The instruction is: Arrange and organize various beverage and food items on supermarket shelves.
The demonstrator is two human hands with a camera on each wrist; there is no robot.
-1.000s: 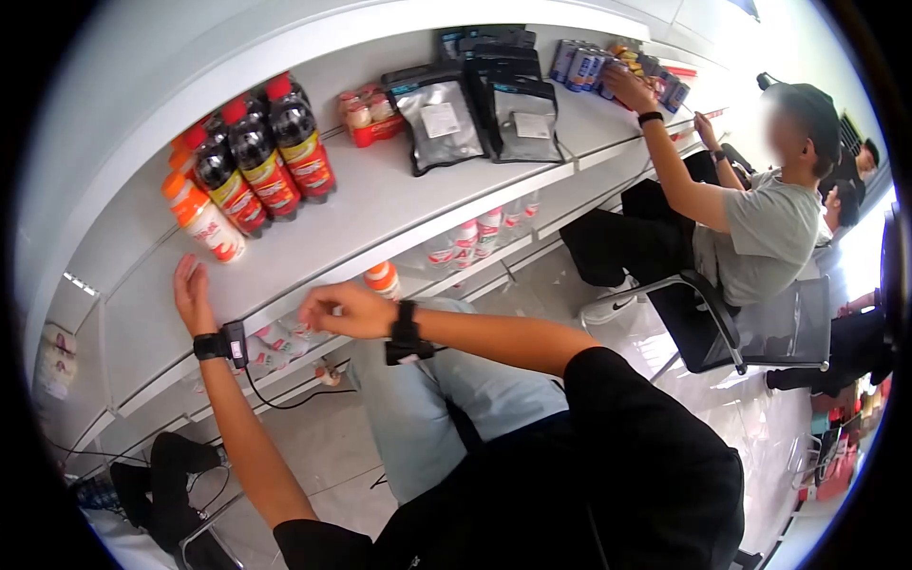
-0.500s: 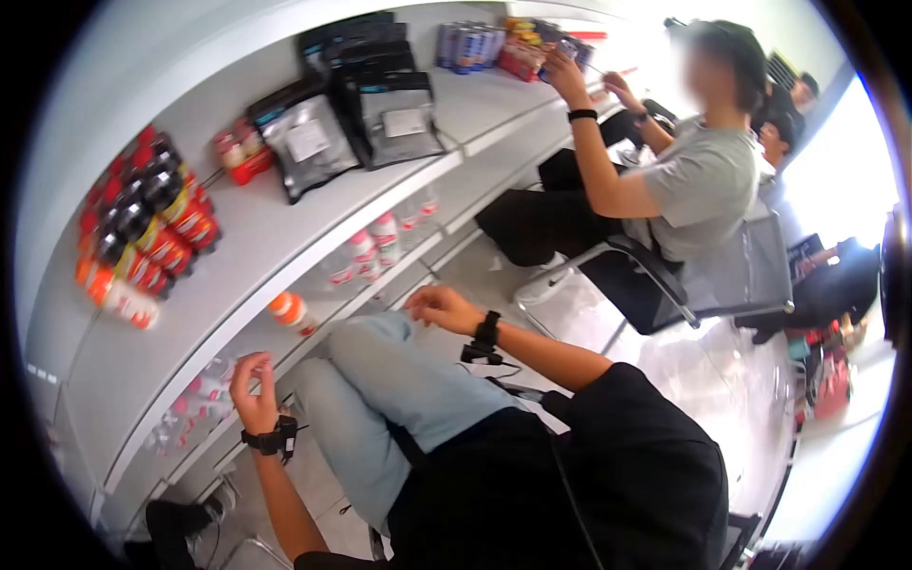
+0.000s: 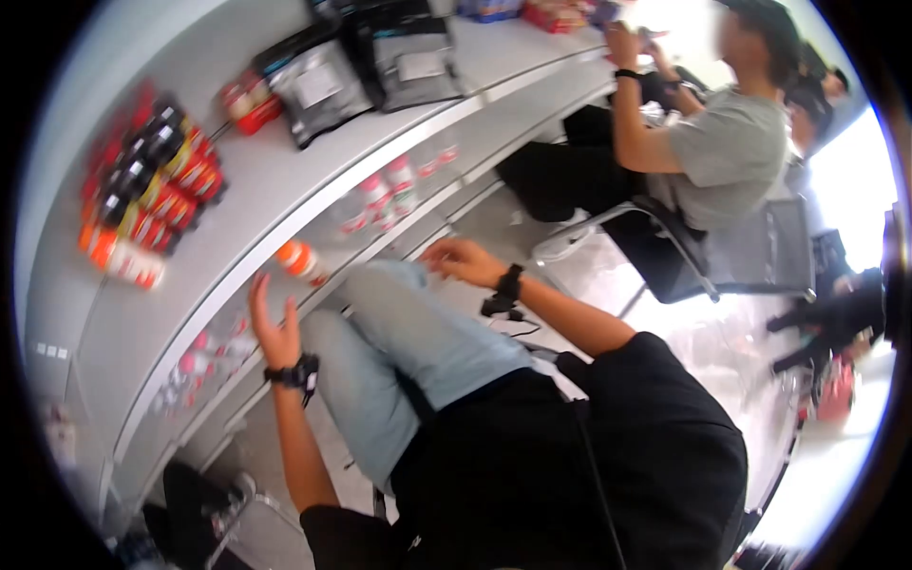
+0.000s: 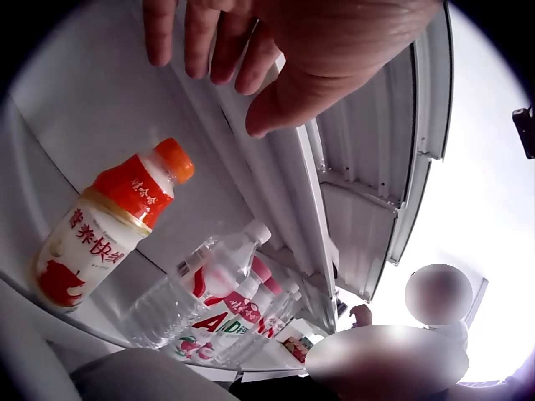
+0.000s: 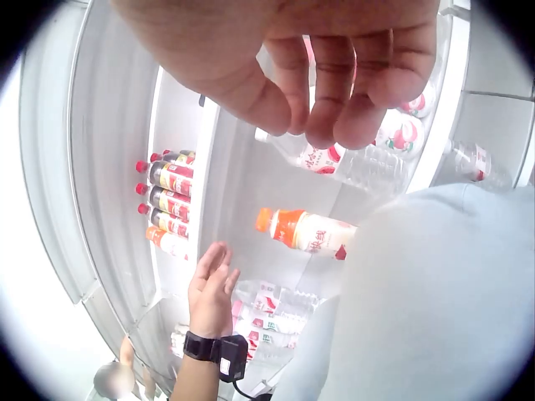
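Two bare hands at a white shelving unit, wearer seated. Nearest thing to the fingers: an orange-capped bottle (image 4: 104,225), upright on the lower shelf (image 3: 342,263), white body, red-orange band below the cap. Left hand (image 3: 275,328) is raised by the front edge of the upper shelf (image 3: 275,180), fingers extended and slightly spread, thumb standing apart; seen from the left wrist, a plain gap separates these fingers from the bottle. From the head, the bottle shows just beside the left fingertips, on the side toward the other hand. Right hand (image 3: 465,262) is near the knee (image 3: 380,280), fingers loosely bent, close together; whether the thumb meets the index finger, I cannot tell. Bottle well apart from the right fingers, between the two hands as the head view has it. Clear bottles (image 4: 226,284) with pink-and-white labels stand on the same lower shelf, on either side of the orange-capped one. Upper shelf: dark soda bottles (image 3: 157,190) in rows, a second orange-topped bottle (image 3: 123,258) at their near end, then a small red pack (image 3: 251,102) and silver-and-black pouches (image 3: 318,85). Farther along, a person in a grey shirt (image 3: 731,142), seated, arms raised to the shelf.
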